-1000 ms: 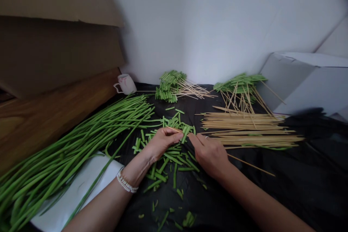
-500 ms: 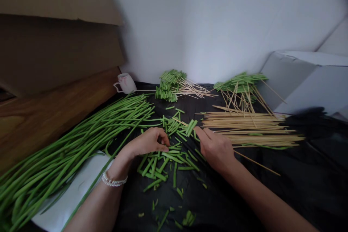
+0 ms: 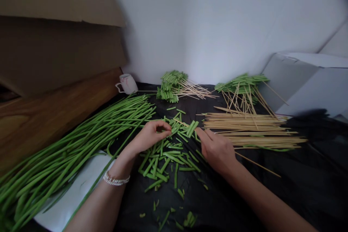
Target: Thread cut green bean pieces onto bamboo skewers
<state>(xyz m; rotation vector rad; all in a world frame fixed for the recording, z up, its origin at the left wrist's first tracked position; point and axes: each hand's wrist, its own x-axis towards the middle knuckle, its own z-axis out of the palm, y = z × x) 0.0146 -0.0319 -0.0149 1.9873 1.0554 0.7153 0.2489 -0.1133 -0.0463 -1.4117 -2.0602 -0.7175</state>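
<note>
My right hand [image 3: 217,148] is closed around a bamboo skewer [image 3: 182,122] whose point faces left. A few cut green stalk pieces [image 3: 192,129] are threaded side by side on it, close to my fingers. My left hand [image 3: 154,135], with a beaded bracelet at the wrist, pinches a short green stalk piece [image 3: 174,129] just left of the skewer's point; the fingertips partly hide it. Beneath and between my hands lies a loose pile of cut green pieces [image 3: 174,157].
Long uncut green stalks [image 3: 81,141] lie at left over a white plate [image 3: 81,179]. Bare skewers [image 3: 255,130] lie at right. Filled skewers form two piles [image 3: 172,83] [image 3: 241,82] at the back. A mug [image 3: 127,84], a cardboard box [image 3: 59,43] and a white box [image 3: 304,79] stand around the black sheet [image 3: 223,203].
My left hand has risen from the loose pile toward the skewer's point, its thumb and fingers now pinched together. My right hand keeps the skewer in nearly the same place.
</note>
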